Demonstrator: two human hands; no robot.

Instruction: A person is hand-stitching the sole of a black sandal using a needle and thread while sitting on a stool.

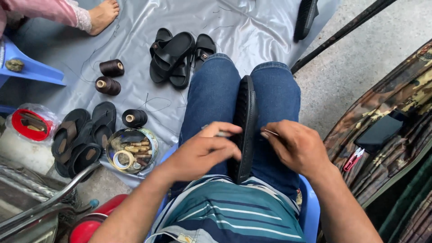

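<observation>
My right hand (297, 146) pinches a thin needle (271, 132) at the edge of the black sandal sole (245, 121), which stands on edge, clamped between my knees. My left hand (208, 146) closes on the sole's other face, fingers together around a small tool (220, 133). Best practice, I judge: keep knees tight and push straight through, with the thread spools (111, 67) lying well apart on the grey sheet (252, 27).

Sandal sole clamped between the knees

A black sandal sole (245, 130) stands on edge between the knees. The left hand (204, 150) presses its fingers (229, 146) against the sole's side, holding a thin tool (220, 133); the right hand (297, 146) pinches a needle (271, 132) just beside it.
</observation>
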